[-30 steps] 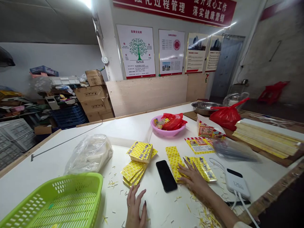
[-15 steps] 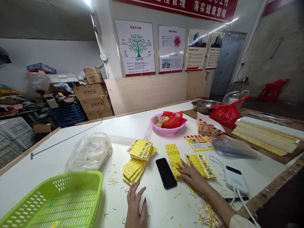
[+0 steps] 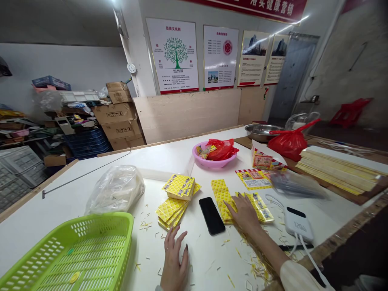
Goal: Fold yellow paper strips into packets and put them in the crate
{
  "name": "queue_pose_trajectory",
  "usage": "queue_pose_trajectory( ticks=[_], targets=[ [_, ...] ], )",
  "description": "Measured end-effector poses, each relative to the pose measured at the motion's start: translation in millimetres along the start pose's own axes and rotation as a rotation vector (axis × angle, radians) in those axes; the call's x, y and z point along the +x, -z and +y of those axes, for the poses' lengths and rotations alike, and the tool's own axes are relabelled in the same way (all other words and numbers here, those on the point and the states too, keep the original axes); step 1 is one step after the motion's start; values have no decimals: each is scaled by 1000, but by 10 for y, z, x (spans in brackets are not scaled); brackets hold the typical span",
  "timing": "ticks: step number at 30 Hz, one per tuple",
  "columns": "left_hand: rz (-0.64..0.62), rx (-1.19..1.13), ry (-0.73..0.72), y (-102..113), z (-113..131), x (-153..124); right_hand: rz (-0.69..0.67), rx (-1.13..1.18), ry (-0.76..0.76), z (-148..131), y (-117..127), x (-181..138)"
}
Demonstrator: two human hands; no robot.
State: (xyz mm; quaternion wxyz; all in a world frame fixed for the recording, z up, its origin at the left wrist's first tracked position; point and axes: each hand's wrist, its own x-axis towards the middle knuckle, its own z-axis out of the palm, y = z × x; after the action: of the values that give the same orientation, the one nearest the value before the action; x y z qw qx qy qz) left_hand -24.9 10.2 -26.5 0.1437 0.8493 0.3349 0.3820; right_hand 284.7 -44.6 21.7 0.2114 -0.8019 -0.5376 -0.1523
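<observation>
My left hand (image 3: pixel 175 258) hovers or rests low over the white table, fingers apart, with nothing in it. Just beyond its fingertips is a fanned pile of yellow printed cards (image 3: pixel 171 211), topped by a thicker block of yellow cards (image 3: pixel 179 186) with dark lettering. My right hand (image 3: pixel 244 211) lies over two more stacks, its fingers spread. Its thumb touches the left stack of yellow patterned cards (image 3: pixel 220 194), and its other fingers cover part of the lettered yellow stack (image 3: pixel 262 208). A black phone (image 3: pixel 211 216) lies between my hands.
A green basket (image 3: pixel 129 242) and a plastic bag (image 3: pixel 118 188) are at left. Behind stand a pink bowl (image 3: pixel 212 163) and red bag (image 3: pixel 287 143). At right are a power bank (image 3: pixel 298 226), plastic sheets (image 3: pixel 295 186) and long yellow-edged strips (image 3: pixel 339 171). Paper scraps (image 3: pixel 257 262) litter the table.
My right hand has moved forward and right, from the left stack's near end onto the lettered stack. My left hand stays nearly in place. The view has tilted slightly downward.
</observation>
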Motion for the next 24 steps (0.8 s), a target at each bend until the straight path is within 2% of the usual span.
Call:
queue_pose_trajectory(
  ticks=[5, 8, 16, 20, 22, 24],
  targets=[
    [1, -7, -7, -7, -24, 7, -71, -223, -152, -269, -76, 219],
    [12, -1, -13, 4, -43, 9, -92, -244, -183, -393, -75, 253],
    [-12, -49, 27, 20, 42, 25, -97, -299, -216, -441, -18, 295],
    [-17, -80, 39, 47, 76, 46, -29, -310, -262, -478, 237, 322],
    [17, -107, 66, 84, 87, 69, 59, -269, -260, -594, 431, 208],
    [87, -131, 103, 130, 94, 98, 131, -202, -194, -792, 590, -30]
  ],
)
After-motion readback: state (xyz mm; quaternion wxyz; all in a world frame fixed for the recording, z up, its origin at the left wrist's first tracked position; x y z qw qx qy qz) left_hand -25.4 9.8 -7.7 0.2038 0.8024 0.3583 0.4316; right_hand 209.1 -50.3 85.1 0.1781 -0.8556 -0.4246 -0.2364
